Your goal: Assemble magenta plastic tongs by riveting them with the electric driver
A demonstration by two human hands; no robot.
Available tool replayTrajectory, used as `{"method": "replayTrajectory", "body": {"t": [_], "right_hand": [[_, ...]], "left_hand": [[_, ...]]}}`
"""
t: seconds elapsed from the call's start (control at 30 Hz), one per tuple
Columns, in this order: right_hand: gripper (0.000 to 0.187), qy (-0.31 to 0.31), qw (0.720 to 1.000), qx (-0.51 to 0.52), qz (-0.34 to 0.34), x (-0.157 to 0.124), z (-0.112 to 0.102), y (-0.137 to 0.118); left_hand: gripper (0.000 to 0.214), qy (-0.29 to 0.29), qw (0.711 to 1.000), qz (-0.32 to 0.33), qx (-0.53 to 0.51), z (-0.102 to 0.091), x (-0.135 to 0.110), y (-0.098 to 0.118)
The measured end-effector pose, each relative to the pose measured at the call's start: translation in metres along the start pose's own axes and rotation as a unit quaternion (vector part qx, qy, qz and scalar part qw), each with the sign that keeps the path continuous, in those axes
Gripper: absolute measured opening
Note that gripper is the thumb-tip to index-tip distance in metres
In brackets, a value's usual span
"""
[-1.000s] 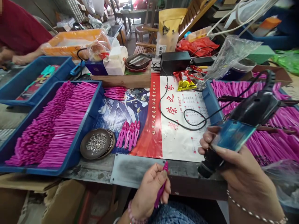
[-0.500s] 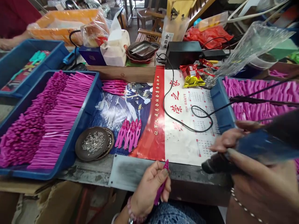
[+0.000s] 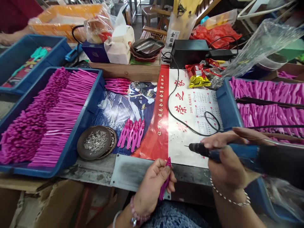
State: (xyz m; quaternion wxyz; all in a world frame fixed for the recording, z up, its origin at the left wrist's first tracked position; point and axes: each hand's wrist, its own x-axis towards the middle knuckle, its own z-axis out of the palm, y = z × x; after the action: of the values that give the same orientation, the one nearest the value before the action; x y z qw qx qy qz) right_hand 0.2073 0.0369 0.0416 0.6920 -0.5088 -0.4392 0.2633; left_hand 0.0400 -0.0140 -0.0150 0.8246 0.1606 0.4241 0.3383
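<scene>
My left hand (image 3: 158,179) pinches a slim magenta plastic clip (image 3: 165,180) between thumb and fingers, upright just in front of the table's edge. My right hand (image 3: 229,161) is wrapped round a blue and black electric screwdriver (image 3: 239,153). Its thin bit points left over the calendar sheet, apart from the clip. A small row of similar magenta clips (image 3: 132,134) lies on the poster, left of my hands. Beside that row sits a dark round dish (image 3: 83,148) with many tiny silver metal parts.
A blue bin (image 3: 93,104) full of magenta pieces stands left; another blue bin (image 3: 224,98) of them stands right. A black cord (image 3: 172,109) loops across the calendar. At the back are a black box (image 3: 190,52), a snack packet (image 3: 198,76) and a tissue pack (image 3: 120,47).
My right hand has swung the screwdriver up and leftward, and its bit now shows over the calendar. My left hand keeps the clip in nearly the same place.
</scene>
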Motion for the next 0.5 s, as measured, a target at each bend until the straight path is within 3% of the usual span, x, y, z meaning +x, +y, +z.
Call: {"method": "replayTrajectory", "body": {"t": [0.1, 0.33, 0.5], "right_hand": [[0.033, -0.009, 1.000, 0.011, 0.016, 0.001, 0.004, 0.009], [0.032, 0.031, 0.997, -0.066, -0.024, 0.001, 0.001, 0.019], [0.033, 0.025, 0.999, -0.016, -0.016, 0.002, 0.002, 0.024]], "left_hand": [[0.033, -0.013, 1.000, 0.008, -0.008, 0.001, 0.001, 0.005], [0.029, -0.022, 0.999, -0.001, -0.027, -0.004, 0.006, 0.007], [0.031, -0.024, 0.997, -0.013, -0.072, -0.006, 0.011, 0.005]]}}
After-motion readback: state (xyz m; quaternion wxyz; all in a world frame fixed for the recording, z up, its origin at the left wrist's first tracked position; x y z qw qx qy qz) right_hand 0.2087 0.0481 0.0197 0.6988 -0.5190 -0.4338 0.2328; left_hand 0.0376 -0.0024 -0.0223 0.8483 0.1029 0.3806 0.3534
